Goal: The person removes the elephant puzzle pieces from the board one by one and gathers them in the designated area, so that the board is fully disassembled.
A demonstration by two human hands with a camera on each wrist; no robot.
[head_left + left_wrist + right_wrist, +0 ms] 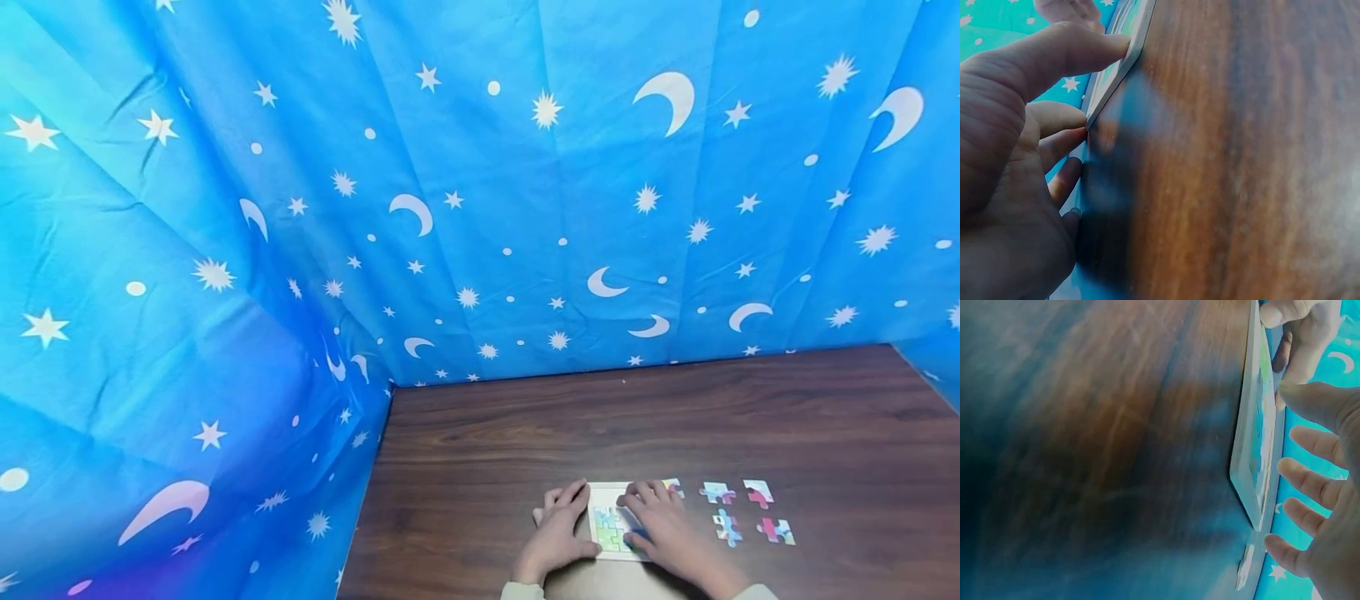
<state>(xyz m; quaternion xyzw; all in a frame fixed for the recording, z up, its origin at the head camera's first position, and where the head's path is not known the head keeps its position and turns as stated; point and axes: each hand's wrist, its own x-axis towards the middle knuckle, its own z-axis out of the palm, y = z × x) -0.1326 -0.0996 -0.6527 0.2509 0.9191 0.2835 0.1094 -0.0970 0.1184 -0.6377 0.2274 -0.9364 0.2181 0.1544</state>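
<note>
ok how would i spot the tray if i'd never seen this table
Start at the dark brown table before the starry blue cloth. On it, the left hand is at the left edge of the tray and the right hand over its right part. Unlike the loose puzzle pieces to its right, it's one pale-rimmed rectangle with joined pieces inside.

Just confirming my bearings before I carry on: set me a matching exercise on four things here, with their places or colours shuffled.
1. Left hand
2. Right hand
3. Loose puzzle pieces
4. Backdrop

A. Over the right part of the puzzle tray
B. Blue, patterned in white
C. At the tray's left edge
D. On the brown tabletop, right of the tray

Pairs: 1-C, 2-A, 3-D, 4-B
</note>
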